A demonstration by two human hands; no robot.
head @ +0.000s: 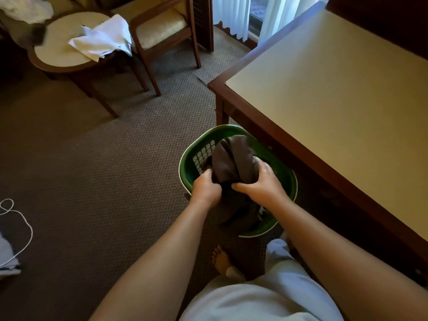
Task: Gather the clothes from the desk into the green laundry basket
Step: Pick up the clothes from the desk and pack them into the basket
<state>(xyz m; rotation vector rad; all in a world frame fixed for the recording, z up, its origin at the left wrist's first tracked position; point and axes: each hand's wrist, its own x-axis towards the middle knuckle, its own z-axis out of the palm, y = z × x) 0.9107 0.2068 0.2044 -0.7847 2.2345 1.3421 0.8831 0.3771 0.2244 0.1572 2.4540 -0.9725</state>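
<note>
Over the green laundry basket (185, 158), both hands' fingers (240, 187) clench the bunched dark garment (234, 158) between them.

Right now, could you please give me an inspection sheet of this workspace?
Surface: desk top bare where visible.
Job's things: dark grey garment bunched over green laundry basket on the carpet beside the desk.
Clutter: white cloth on round side table.
Hands: left hand and right hand both grip the garment.
Cables: white cord looped on the carpet, left.
Surroundings: wooden armchair, curtains.
</note>
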